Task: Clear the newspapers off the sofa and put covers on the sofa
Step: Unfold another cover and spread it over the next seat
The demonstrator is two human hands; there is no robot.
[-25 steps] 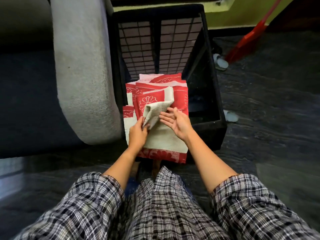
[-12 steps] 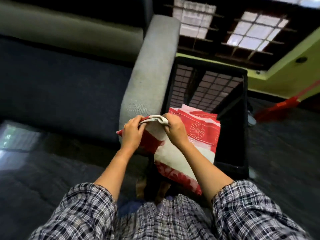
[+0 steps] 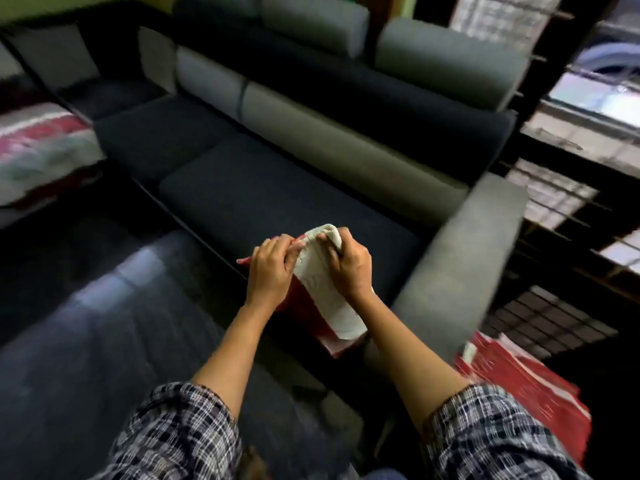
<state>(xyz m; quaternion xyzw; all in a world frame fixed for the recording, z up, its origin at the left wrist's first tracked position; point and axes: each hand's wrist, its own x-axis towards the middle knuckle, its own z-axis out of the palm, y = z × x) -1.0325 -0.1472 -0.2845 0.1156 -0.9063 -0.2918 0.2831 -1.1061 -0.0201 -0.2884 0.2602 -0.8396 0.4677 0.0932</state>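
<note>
Hands first: your left hand (image 3: 269, 270) and right hand (image 3: 350, 268) both grip the top of one folded cover (image 3: 330, 299), a cream cloth with red borders. Your fingers (image 3: 287, 244) are curled tight on its upper fold, the left ones at the red edge and the right ones over the cream bulge. You hold it in the air just in front of the sofa (image 3: 270, 192), above the near right corner of the dark seat cushion. Its lower end hangs between your forearms. The sofa has grey back cushions, and its grey armrest (image 3: 464, 251) stands just right of your right hand. Lower down at the right, more red covers (image 3: 519, 386) lie in a blurred stack beside your right sleeve (image 3: 491, 441). At far left a blurred red and pale cloth (image 3: 41, 150) lies over another seat. Dark glossy floor (image 3: 86, 323) spreads on the near left. A barred window (image 3: 568, 199) sits beyond the armrest on the right.
</note>
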